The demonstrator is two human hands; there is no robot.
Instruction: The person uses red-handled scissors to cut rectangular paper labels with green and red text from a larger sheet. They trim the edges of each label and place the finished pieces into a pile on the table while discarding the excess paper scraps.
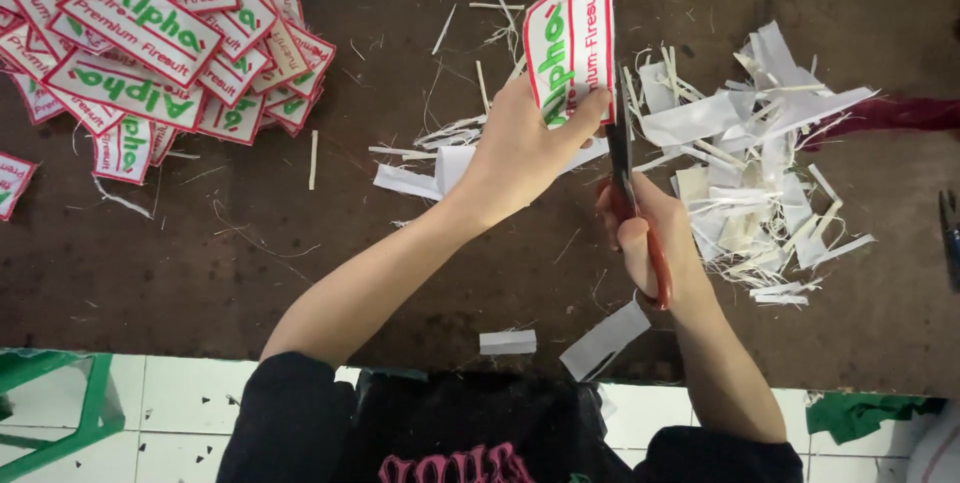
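Head view: hands, left (520, 148) gripping patch (572, 38), right (645, 233) working scissors (625, 183) alongside

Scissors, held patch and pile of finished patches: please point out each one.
scissors (620, 148), head view, on the dark blades.
held patch (572, 28), head view, on its white middle.
pile of finished patches (150, 33), head view, on a top patch.
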